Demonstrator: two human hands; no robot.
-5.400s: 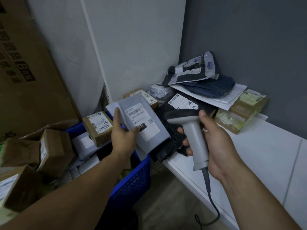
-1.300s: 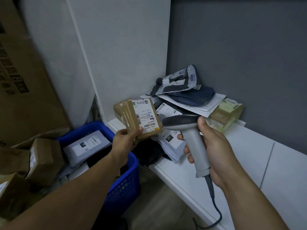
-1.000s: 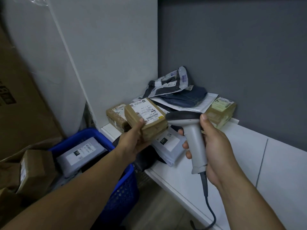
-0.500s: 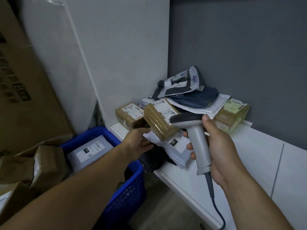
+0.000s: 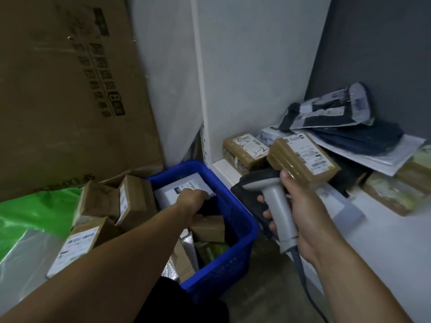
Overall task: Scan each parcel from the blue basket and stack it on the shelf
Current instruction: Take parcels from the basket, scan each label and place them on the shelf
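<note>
Left hand in blue basket on grey parcel, its grip cannot be told, right hand grip wrapped round scanner handle, brown parcel atop pile on shelf

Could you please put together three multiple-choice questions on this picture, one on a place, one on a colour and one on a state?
1. The left hand is:
A. raised overhead
B. down in the blue basket
C. out of view

2. The plastic bag at far left is:
A. green
B. red
C. yellow

3. The right hand:
A. is open and empty
B. is a closed fist holding nothing
C. grips the scanner

Answers:
1 B: its fingers reach below the basket's rim.
2 A: the bag is bright green.
3 C: its fingers wrap round the scanner's grey handle.
</note>
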